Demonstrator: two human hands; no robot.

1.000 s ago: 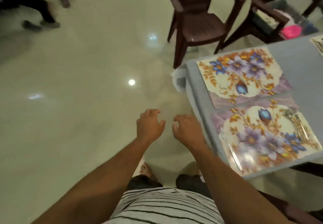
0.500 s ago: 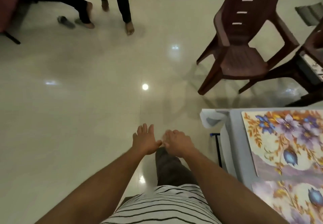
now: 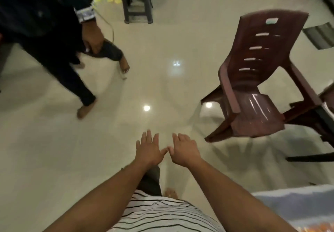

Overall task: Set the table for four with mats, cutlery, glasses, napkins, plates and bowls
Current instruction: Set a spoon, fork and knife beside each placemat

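Left hand: my left hand (image 3: 149, 151) is held out over the floor, palm down, fingers straight and spread — released, holding nothing.
Right hand: my right hand (image 3: 184, 152) is held out beside it, fingers extended, equally empty; the two thumb tips nearly meet.
Table: only one grey corner of the table (image 3: 289, 202) shows, at the lower right of the view, well apart from both hands.
Mat: a blurred orange-patterned strip of a mat (image 3: 319, 228) lies on the table at the bottom edge of the view — little of it can be made out.
Chair: a brown plastic chair (image 3: 256, 94) stands on the floor beyond the table corner.
Bystander: a person in dark clothes (image 3: 54, 38) stands on the floor at the upper left.
Stool: a dark stool (image 3: 136, 0) stands at the far side.
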